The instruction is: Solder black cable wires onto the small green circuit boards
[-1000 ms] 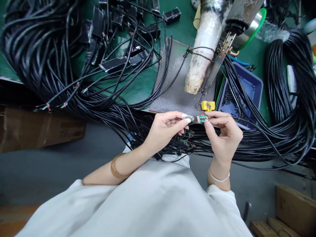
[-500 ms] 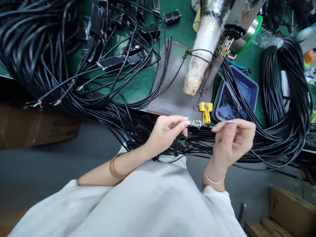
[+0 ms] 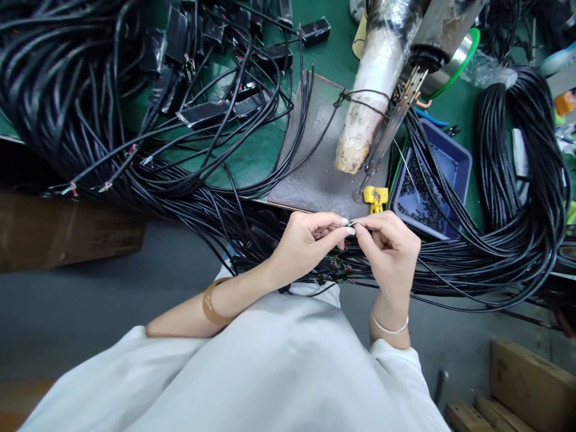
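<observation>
My left hand [image 3: 308, 243] is closed in a pinch in front of the work mat, its thumb and fingertip on a thin wire [image 3: 350, 222]. From the other side my right hand [image 3: 390, 246] pinches at the same spot, fingertips almost touching the left ones. The small green circuit board seen between the hands earlier is mostly hidden by my fingers. Just behind the right fingertips stands a yellow clip [image 3: 375, 197]. A soldering iron [image 3: 396, 123] points down at the mat above the clip. More small circuit boards [image 3: 335, 264] on black cables hang below my hands.
Bundles of black cable lie left [image 3: 90, 108] and right [image 3: 531, 150]. A blue bin [image 3: 459, 159] holds small black pieces, with a thin silvery wire over it. A wrapped white tube [image 3: 364, 114] leans above the grey mat [image 3: 310, 180]. Cardboard boxes [image 3: 531, 378] stand below.
My right hand has moved left and brought its fingertips to those of my left hand, covering the circuit board. The silvery wire over the bin has shifted. My left hand stays nearly in place.
</observation>
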### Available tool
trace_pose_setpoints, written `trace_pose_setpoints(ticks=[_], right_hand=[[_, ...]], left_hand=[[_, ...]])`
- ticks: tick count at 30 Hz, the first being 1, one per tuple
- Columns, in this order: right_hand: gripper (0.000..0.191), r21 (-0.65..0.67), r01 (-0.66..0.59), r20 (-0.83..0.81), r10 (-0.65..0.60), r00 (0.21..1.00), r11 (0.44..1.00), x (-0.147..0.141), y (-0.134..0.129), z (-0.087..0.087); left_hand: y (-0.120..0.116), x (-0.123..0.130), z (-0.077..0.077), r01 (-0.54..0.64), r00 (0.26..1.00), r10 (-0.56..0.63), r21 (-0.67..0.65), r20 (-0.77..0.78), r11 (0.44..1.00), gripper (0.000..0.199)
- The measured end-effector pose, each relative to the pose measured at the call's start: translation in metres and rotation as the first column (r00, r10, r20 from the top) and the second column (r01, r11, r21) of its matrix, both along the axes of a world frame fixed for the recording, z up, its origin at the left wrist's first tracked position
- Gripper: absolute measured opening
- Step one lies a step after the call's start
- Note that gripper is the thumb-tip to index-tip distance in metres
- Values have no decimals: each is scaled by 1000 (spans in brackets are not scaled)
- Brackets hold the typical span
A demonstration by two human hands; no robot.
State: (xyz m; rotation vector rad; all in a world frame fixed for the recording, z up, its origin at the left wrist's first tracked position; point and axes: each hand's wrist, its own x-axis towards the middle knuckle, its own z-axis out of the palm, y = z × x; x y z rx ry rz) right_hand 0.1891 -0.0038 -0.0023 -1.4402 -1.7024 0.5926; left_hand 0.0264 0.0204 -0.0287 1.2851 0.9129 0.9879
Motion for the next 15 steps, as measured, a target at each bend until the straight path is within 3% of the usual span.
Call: trace_pose_setpoints(ticks=[7,12,15], right_hand=[[14,34,-66,123,62,990,997,4,1,0],[13,-19,-133,284,133,949,991,11,-1,4],[14,-47,-165,403,169,900,985,16,-3,5]], left_hand=[[0,-2,-7,-15,992,37,178,-119,984,24],[-1,-1,-17,-16,970,113,404,-215,915,14],[-1,0,-18,46,944,109,453,-310,890,17]])
